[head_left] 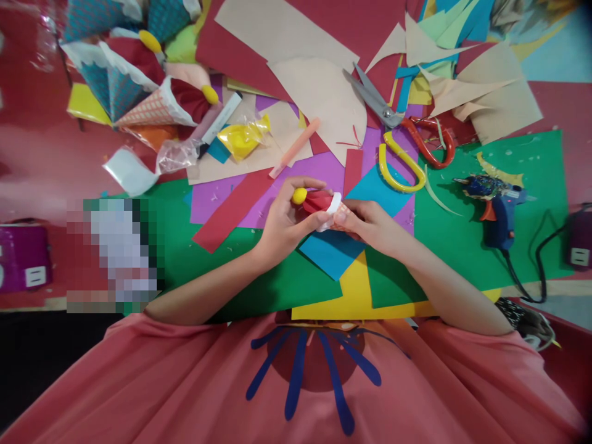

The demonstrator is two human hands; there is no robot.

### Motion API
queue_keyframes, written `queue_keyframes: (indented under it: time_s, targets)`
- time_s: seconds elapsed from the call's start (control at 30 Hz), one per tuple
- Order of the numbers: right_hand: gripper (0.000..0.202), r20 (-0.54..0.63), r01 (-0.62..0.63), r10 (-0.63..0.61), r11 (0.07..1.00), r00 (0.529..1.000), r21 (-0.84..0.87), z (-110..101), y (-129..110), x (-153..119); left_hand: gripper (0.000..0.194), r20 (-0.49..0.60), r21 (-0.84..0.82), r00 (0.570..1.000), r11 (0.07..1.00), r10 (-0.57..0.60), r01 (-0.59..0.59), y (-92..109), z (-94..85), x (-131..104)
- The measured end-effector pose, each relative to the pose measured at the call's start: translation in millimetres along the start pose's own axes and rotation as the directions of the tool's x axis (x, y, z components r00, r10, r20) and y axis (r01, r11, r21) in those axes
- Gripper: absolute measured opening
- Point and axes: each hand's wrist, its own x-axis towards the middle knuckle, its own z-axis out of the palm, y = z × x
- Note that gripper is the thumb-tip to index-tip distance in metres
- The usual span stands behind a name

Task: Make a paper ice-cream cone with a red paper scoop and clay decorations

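Note:
Between my two hands is a small craft cone with an orange-checked body, a white frilly band, a dark red top and a yellow ball at its tip. It lies tilted sideways, the ball toward the left. My left hand is closed around the red top and white band, thumb pressed on the band. My right hand pinches the checked end, its thumb beside the band; the other fingers are partly hidden behind. Just beneath the hands lies a blue paper piece on green sheets.
Scissors with red and yellow handles lie open beyond my right hand. A blue glue gun with a black cord rests at the right. Several finished cones sit at the upper left. Paper scraps and a yellow packet cover the middle.

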Motion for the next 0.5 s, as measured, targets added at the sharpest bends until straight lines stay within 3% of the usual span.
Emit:
queue_keyframes:
  time_s: [0.17,0.5]
  targets:
    - [0.069,0.003,-0.013,0.013,0.999,1.000,-0.033,1.0,-0.5,1.1,0.040,0.013,-0.011,1.000,1.000,-0.004,0.004,2.1,0.5,-0.7]
    - [0.062,0.020,0.024,-0.025,0.998,0.999,0.057,0.8,-0.1,0.6,0.038,0.014,-0.004,0.999,1.000,0.030,-0.030,1.4,0.3,0.0]
